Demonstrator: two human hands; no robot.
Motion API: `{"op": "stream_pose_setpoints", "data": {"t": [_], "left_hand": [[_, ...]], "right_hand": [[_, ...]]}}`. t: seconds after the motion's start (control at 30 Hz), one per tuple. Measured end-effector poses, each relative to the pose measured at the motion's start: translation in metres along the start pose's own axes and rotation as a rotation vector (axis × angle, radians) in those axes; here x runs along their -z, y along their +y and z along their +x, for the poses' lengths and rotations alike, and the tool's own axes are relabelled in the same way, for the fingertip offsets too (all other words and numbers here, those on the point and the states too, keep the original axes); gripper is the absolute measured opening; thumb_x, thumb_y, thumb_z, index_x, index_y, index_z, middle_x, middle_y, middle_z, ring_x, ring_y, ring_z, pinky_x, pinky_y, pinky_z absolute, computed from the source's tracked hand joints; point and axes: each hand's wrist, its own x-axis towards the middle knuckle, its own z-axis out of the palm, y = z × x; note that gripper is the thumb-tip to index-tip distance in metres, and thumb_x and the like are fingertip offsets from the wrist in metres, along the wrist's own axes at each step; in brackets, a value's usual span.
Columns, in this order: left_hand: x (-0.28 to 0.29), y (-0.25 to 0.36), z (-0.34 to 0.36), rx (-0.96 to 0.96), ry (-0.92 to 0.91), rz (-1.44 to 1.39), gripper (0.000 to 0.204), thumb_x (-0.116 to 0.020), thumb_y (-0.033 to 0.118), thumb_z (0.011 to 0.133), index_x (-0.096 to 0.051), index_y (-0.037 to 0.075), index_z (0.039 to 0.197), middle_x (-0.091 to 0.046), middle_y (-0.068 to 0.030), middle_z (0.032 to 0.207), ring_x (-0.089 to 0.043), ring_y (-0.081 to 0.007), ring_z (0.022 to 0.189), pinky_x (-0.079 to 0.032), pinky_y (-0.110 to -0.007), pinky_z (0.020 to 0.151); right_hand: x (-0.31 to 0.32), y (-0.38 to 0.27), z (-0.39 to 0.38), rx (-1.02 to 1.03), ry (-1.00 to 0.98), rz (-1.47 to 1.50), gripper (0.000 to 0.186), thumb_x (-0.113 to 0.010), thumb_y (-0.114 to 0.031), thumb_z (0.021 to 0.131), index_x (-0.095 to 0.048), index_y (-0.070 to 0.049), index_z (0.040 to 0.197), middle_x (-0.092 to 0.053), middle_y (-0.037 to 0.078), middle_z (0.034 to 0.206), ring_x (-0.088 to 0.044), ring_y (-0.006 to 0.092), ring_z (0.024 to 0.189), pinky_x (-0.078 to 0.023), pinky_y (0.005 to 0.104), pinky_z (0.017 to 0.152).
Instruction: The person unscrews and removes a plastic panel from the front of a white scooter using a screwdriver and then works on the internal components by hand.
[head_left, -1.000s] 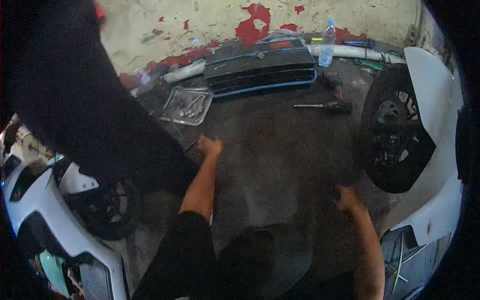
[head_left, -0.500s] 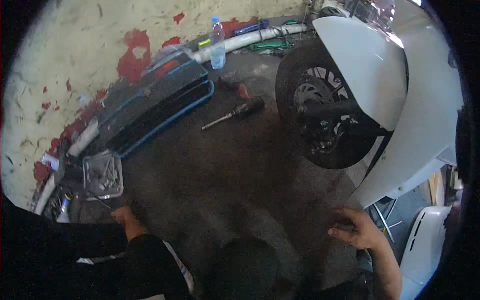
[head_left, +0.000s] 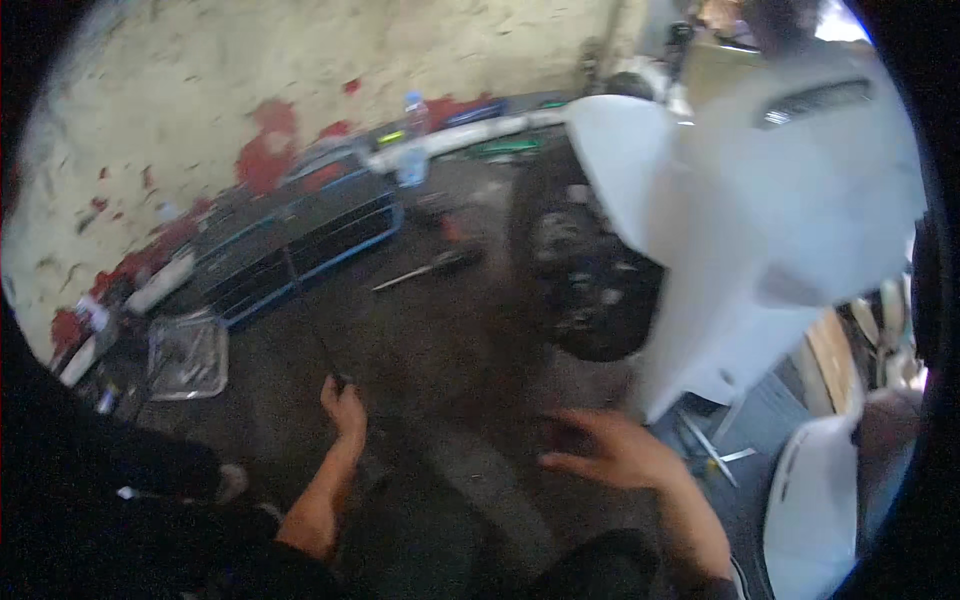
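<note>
So, thin dk tool (head_left: 341,381) in L hand (head_left: 346,410).

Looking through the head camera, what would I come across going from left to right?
Clear tray → left hand, holding a thin tool → bottle → right hand → white panel at lower right.

Vehicle repair workshop | toolbox (head_left: 300,238) sits beyond the left hand (head_left: 346,408) | tray of metal pieces (head_left: 190,395) left of its grip | white scooter (head_left: 740,230) stands to its right
</note>
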Motion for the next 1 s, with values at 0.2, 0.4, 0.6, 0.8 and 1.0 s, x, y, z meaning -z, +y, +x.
{"op": "stream_pose_setpoints", "data": {"t": [0.2,0.4,0.6,0.8,1.0], "left_hand": [[-0.091,0.098,-0.13,-0.593,-0.789,-0.185,0.006,-0.054,0.008,0.079,-0.053,0.002,0.078,-0.053,-0.0064,0.073,-0.047,-0.0156,0.065,-0.04,-0.032,0.058],[-0.112,0.16,-0.162,-1.008,-1.068,-0.202,0.015,-0.063,0.011,0.076,-0.063,0.003,0.089,-0.061,-0.0118,0.082,-0.061,-0.0218,0.078,-0.048,-0.035,0.071],[-0.087,0.335,-0.122,-1.013,-1.531,0.104,0.035,-0.067,0.02,0.071,-0.065,0.001,0.101,-0.066,-0.012,0.102,-0.063,-0.023,0.098,-0.046,-0.038,0.091],[-0.109,0.525,-0.199,-1.557,-0.78,-0.654,0.054,-0.063,0.003,0.079,-0.044,-0.003,0.13,-0.057,-0.0147,0.119,-0.053,-0.0225,0.115,-0.04,-0.036,0.099],[-0.104,0.702,-0.338,-1.882,-0.625,-1.456,0.066,-0.062,0.001,0.078,-0.034,-0.004,0.137,-0.046,-0.0223,0.13,-0.048,-0.0302,0.119,-0.042,-0.039,0.096]], "right_hand": [[-0.049,-0.016,0.038,0.013,0.551,0.093,0.066,-0.051,-0.041,0.094,-0.034,0.006,0.137,-0.056,0.034,0.115,-0.056,0.0448,0.107,-0.045,0.0492,0.093],[-0.029,-0.012,0.001,0.133,0.858,0.034,0.027,-0.052,-0.025,0.095,-0.045,-0.001,0.106,-0.061,0.028,0.074,-0.06,0.0485,0.071,-0.046,0.055,0.06],[0.01,-0.05,-0.06,0.255,0.97,0.135,0.025,-0.054,-0.018,0.094,-0.048,-0.002,0.111,-0.062,0.023,0.074,-0.062,0.0431,0.07,-0.048,0.0479,0.06],[0.031,-0.047,-0.096,0.432,0.91,0.707,0.027,-0.043,-0.014,0.099,-0.046,0.005,0.119,-0.059,0.008,0.071,-0.056,0.0126,0.063,-0.046,0.0273,0.058],[0.038,-0.052,-0.148,0.376,1.169,0.822,0.028,-0.045,-0.015,0.099,-0.046,0.002,0.121,-0.052,0.003,0.067,-0.05,0.0106,0.055,-0.04,0.0251,0.051]]}}
